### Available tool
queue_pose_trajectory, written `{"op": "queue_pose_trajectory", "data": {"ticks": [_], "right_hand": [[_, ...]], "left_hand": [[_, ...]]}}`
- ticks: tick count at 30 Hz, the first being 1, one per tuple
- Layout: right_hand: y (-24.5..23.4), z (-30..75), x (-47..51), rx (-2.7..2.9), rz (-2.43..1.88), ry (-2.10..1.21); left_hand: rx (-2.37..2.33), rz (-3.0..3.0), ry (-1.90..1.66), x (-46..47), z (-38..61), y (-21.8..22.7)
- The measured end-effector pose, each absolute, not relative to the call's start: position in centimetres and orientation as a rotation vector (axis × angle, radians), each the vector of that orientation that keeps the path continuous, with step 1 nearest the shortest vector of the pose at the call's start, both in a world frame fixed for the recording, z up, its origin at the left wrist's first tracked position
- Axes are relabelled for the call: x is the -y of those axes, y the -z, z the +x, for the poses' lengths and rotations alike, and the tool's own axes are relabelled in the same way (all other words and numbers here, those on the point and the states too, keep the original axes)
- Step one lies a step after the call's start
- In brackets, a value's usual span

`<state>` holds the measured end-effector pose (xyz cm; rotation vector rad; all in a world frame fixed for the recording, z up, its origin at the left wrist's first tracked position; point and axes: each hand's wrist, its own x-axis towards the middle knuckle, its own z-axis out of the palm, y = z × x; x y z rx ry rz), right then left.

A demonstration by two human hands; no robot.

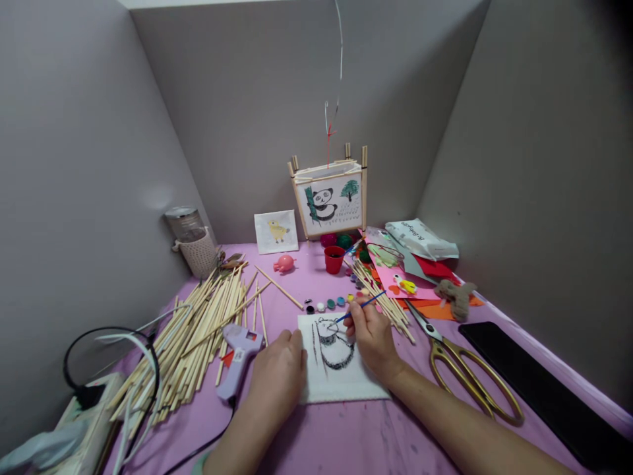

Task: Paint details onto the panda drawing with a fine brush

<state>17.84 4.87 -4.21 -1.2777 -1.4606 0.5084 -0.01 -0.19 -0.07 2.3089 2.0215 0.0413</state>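
Right hand (373,338): fingers grasping a blue paintbrush (363,307), tip at the panda drawing (336,349) on the paper (341,389), near center; left hand (277,369): fingers released, resting on the paper's left edge.

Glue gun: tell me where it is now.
In the head view, the lilac glue gun lies on the purple table, just right of the pile of wooden sticks and beside the person's left hand.

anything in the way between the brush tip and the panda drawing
Nothing visible. The blue-handled paintbrush in the right hand has its tip right at the panda drawing on the white paper. The left hand rests beside the drawing, off that path.
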Motion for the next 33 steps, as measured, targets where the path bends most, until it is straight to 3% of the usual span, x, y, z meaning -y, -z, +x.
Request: {"op": "queue_pose_trajectory", "data": {"ticks": [33], "right_hand": [[4.43, 17.89, -4.93, 1.525, -1.322, -0.361]], "left_hand": [[-2.027, 2.335, -0.045, 0.09, 0.01, 0.21]]}}
